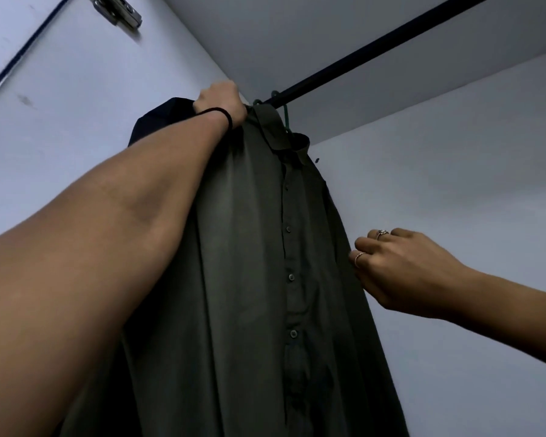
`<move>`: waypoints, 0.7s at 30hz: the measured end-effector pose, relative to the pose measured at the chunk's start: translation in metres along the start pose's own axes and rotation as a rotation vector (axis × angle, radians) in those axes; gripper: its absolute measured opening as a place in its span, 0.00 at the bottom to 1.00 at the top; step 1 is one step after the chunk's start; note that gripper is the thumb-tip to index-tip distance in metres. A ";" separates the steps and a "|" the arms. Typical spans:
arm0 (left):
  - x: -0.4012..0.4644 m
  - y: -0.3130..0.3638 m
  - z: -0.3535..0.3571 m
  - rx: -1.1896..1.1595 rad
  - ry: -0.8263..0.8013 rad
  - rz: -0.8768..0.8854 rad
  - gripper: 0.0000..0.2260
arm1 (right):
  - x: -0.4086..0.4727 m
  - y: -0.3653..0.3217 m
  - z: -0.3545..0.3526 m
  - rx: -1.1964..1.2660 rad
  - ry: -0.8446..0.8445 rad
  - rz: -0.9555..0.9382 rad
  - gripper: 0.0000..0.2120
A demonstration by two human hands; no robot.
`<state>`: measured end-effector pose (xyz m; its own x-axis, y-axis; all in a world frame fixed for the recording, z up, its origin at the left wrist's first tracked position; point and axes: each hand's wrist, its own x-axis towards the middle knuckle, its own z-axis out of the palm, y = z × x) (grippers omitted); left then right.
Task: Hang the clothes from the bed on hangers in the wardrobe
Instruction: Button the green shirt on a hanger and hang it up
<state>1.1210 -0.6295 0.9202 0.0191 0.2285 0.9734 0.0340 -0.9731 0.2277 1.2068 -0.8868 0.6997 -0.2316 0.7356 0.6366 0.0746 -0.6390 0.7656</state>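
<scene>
- head view: your left hand (219,104) is up at the shoulder of the olive shirt (259,247), fingers curled over the fabric and gripping it right beside the collar.
- just past that grip, the green hanger (285,119) has its hook over the black rail (375,47), so the shirt looks already hung inside the wardrobe.
- your right hand (404,272) is lower down at the shirt's far edge, fingers bent and touching the cloth; you can't tell from here whether it pinches the edge or only rests against it.
- behind your left grip a darker garment (152,121) hangs on the same rail, apparently done.
- judged from this, the shirt only needs straightening and releasing; the bed is out of view, so what's left there can't be told.
- the shirt is thin, smooth and slightly sheeny, falling in long soft folds, with a stiff pointed collar and small round buttons down the placket; the rail is a plain matte round bar, the wardrobe walls (454,190) flat and pale.
</scene>
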 end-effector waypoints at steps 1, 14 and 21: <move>0.002 -0.001 0.000 -0.003 0.012 0.006 0.16 | 0.002 -0.001 0.002 0.001 -0.001 -0.003 0.08; 0.012 -0.026 -0.018 -0.007 0.091 0.105 0.19 | 0.024 -0.028 0.003 -0.005 0.017 0.041 0.10; -0.005 -0.038 -0.026 -0.022 0.108 0.123 0.21 | 0.020 -0.029 -0.010 -0.060 -0.028 0.129 0.11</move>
<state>1.0937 -0.5946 0.9071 -0.0860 0.1046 0.9908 0.0161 -0.9942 0.1064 1.1903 -0.8560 0.6891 -0.1969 0.6521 0.7321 0.0440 -0.7401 0.6711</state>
